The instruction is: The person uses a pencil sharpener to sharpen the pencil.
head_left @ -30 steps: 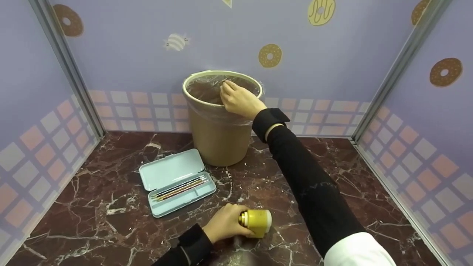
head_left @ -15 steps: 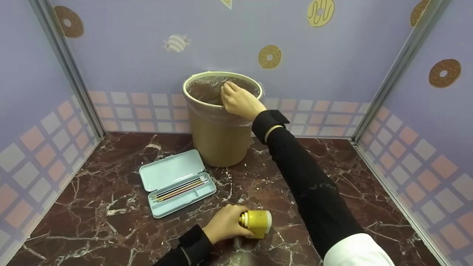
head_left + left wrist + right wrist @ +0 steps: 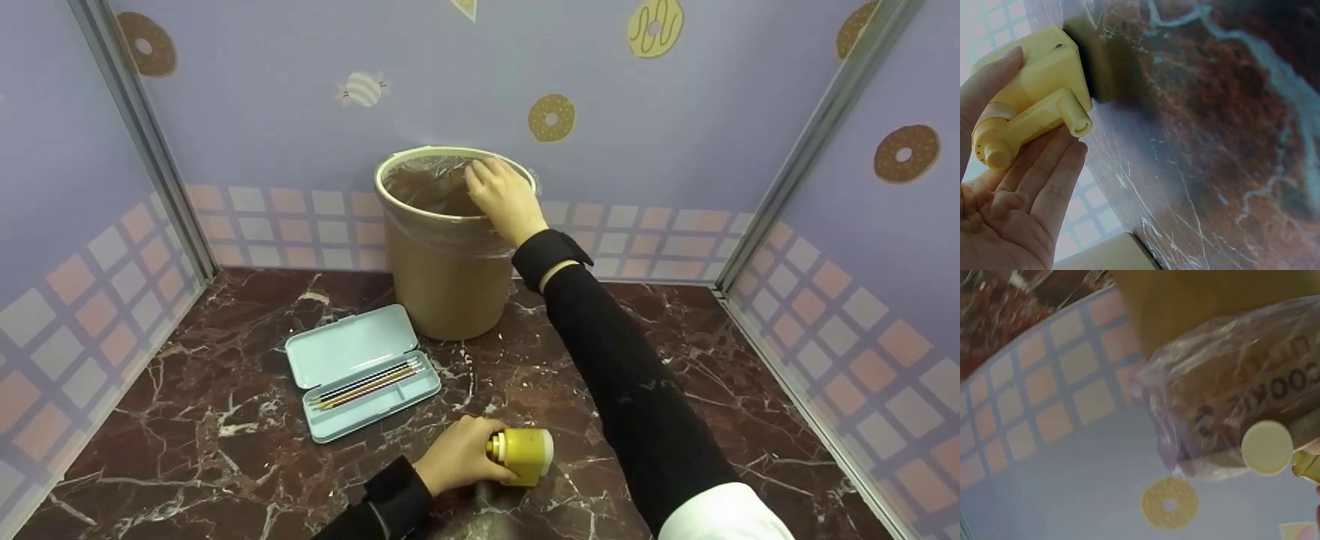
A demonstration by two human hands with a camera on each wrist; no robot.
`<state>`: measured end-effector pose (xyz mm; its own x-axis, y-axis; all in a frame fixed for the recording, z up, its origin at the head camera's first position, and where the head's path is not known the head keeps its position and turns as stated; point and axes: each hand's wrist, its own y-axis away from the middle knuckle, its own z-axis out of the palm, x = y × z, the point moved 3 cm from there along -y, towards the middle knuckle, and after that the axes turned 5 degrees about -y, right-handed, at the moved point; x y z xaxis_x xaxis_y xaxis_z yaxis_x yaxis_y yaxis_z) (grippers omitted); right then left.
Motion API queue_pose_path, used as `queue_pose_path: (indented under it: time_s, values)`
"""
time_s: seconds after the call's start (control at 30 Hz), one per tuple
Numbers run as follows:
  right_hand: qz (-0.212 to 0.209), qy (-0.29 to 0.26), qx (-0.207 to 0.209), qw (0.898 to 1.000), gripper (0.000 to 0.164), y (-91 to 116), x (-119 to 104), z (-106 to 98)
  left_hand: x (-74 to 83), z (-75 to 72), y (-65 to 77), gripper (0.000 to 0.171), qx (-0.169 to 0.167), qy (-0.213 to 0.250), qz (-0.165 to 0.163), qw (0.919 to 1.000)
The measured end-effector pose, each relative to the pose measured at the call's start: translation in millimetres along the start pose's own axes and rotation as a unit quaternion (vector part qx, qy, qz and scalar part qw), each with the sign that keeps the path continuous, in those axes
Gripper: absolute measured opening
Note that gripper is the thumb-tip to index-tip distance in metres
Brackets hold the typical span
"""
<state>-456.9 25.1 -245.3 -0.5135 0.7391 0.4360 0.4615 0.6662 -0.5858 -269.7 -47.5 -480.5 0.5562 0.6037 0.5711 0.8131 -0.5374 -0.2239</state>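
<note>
My left hand (image 3: 461,454) holds a yellow crank pencil sharpener (image 3: 525,456) on its side at the table's front. In the left wrist view its crank handle (image 3: 1044,121) lies across the body, the thumb on one side and straighter fingers behind. My right hand (image 3: 506,196) is over the right part of the bin's mouth, fingers bent down. At the right edge of the right wrist view, its fingertips pinch a small translucent yellow piece (image 3: 1307,467), mostly cut off. Beside that piece shows a pale round disc (image 3: 1267,448); what it belongs to is unclear.
A tan waste bin (image 3: 450,285) with a clear plastic liner (image 3: 1202,399) stands against the back wall. In front of it lies an open light-blue pencil case (image 3: 352,349) with several pencils (image 3: 367,386). Patterned panels (image 3: 262,112) enclose the marble-look table (image 3: 225,450).
My right hand has shifted slightly right over the bin, towards its right rim, and turned at the wrist. The left hand and sharpener stay put.
</note>
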Motion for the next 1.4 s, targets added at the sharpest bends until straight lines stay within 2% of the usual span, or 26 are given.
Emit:
queue_pose_path:
  time_s: [0.07,0.13,0.3,0.4,0.5,0.63,0.83,0.93,1.07,1.37,1.4]
  values:
    - [0.069,-0.06,-0.009,0.996,0.033,1,2,-1,0.1,0.0,-0.2,0.045,0.0,-0.001,-0.001,1.0]
    - [0.131,-0.109,-0.019,0.985,0.036,1,5,-1,0.1,0.1,-0.3,0.046,-0.001,-0.002,-0.001,1.0]
    - [0.268,-0.207,-0.046,0.94,0.051,6,11,2,0.4,0.0,-0.7,0.046,-0.004,-0.002,-0.001,1.0]
    - [0.321,-0.248,-0.042,0.913,0.056,8,13,3,0.4,-0.2,-0.7,0.046,-0.003,-0.002,-0.004,1.0]
    - [0.351,-0.283,-0.023,0.892,0.056,11,15,4,1.1,-0.4,-0.4,0.046,-0.003,-0.002,-0.006,1.0]
    - [0.374,-0.316,-0.005,0.872,0.053,14,16,5,1.4,-0.3,-0.4,0.045,-0.003,0.0,-0.006,1.0]
    - [0.393,-0.357,0.007,0.848,0.052,18,17,4,1.1,0.1,-0.7,0.042,-0.003,0.006,0.0,1.0]
    - [0.392,-0.369,0.018,0.843,0.052,21,17,0,-0.3,0.7,-0.8,0.042,-0.004,0.003,-0.003,1.0]
    - [0.369,-0.388,0.032,0.844,0.048,27,17,-7,-1.1,1.1,-1.3,0.042,-0.008,-0.004,-0.011,0.9999]
    - [0.336,-0.459,0.049,0.821,0.052,53,14,-27,-1.3,1.7,-2.5,0.042,-0.019,-0.003,-0.03,0.9994]
    - [0.335,-0.471,0.05,0.815,0.054,58,14,-28,-0.9,1.9,-2.7,0.042,-0.019,-0.002,-0.029,0.9994]
